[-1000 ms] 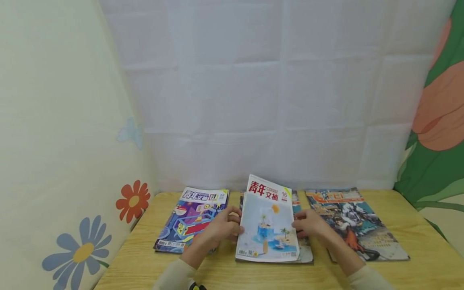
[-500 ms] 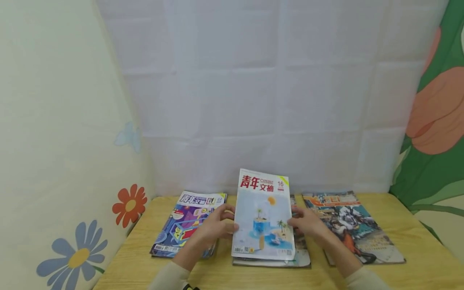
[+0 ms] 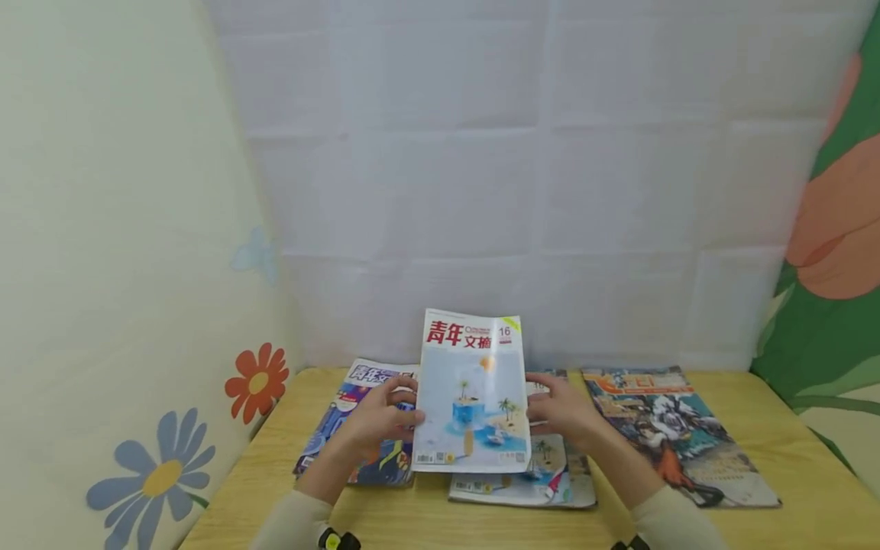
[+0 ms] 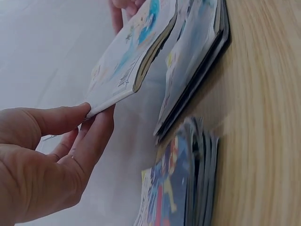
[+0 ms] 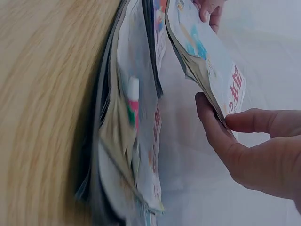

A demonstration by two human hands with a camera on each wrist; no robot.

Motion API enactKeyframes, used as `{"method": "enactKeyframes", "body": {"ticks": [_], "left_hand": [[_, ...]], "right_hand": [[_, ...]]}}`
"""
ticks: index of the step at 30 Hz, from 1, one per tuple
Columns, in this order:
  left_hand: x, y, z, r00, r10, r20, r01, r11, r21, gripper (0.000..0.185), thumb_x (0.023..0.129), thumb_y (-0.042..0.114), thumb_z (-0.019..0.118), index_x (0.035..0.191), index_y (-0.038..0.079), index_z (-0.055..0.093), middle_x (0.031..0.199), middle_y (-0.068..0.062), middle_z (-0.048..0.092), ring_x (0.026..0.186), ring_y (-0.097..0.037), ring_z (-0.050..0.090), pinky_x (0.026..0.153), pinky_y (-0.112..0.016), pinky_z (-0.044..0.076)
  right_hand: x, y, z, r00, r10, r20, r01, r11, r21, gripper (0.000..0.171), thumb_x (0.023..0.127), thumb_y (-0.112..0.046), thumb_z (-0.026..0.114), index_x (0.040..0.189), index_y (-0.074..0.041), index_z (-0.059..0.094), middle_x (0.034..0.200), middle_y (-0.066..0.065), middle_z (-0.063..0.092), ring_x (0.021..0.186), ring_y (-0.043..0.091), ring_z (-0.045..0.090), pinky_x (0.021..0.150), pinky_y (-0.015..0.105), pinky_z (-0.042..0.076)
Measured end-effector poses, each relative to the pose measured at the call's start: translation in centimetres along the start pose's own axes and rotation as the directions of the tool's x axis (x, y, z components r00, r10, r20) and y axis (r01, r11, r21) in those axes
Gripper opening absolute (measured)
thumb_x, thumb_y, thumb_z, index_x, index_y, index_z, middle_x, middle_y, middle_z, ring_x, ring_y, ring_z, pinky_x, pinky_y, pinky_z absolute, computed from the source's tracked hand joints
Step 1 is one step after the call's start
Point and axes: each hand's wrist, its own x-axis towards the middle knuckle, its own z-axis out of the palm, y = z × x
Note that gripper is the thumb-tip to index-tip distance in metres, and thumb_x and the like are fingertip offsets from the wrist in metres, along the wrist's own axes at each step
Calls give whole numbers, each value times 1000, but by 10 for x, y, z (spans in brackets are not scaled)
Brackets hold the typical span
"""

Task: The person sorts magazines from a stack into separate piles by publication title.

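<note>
A magazine (image 3: 440, 428) with a pale blue beach cover and red title is held up off the table by both hands, one at each side edge. My left hand (image 3: 381, 412) pinches its left edge, thumb on the cover and fingers beneath, as the left wrist view shows. On the opposite edge my right hand (image 3: 564, 412) does the same; in the right wrist view its thumb lies on top and the fingers below. Under and to the right lies the middle stack (image 3: 474, 487), topped by another magazine with a like cover. A purple magazine stack (image 4: 164, 188) lies below the left hand.
At the right of the wooden table (image 3: 818, 489) lies a larger magazine (image 3: 687, 428) with a fantasy figure cover. A white cloth (image 3: 481, 191) hangs behind the table. Painted flowers mark the left wall (image 3: 137, 229).
Both hands have lifted the beach-cover magazine off the middle stack and carried it left, toward the purple stack. The similar magazine beneath has come into view.
</note>
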Motion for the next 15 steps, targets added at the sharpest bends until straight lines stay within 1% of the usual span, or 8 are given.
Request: {"method": "enactKeyframes", "body": {"ticks": [5, 10, 15], "left_hand": [[-6, 0, -25, 1000, 3, -8, -3, 1000, 3, 51, 88, -3, 74, 132, -2, 49, 115, -22, 61, 94, -34, 69, 78, -50, 59], [-10, 0, -48, 999, -10, -51, 12, 999, 38, 52, 88, 2, 76, 134, -1, 50, 117, -21, 62, 94, -34, 68, 80, -47, 59], [-14, 1, -68, 997, -9, -75, 14, 998, 64, 54, 91, 5, 74, 137, -2, 49, 121, -21, 63, 96, -33, 67, 82, -49, 58]], "right_hand": [[9, -7, 19, 1000, -10, 27, 10, 1000, 10, 69, 88, 13, 57, 153, 0, 38, 122, 25, 64, 100, 37, 69, 79, 50, 59], [19, -12, 37, 998, -32, 60, 30, 999, 37, 67, 90, 12, 58, 153, 0, 37, 122, 26, 64, 96, 36, 70, 79, 49, 59], [29, -13, 54, 996, -42, 81, 36, 997, 71, 64, 92, 10, 57, 153, 0, 39, 120, 23, 64, 93, 32, 69, 77, 47, 59]]}}
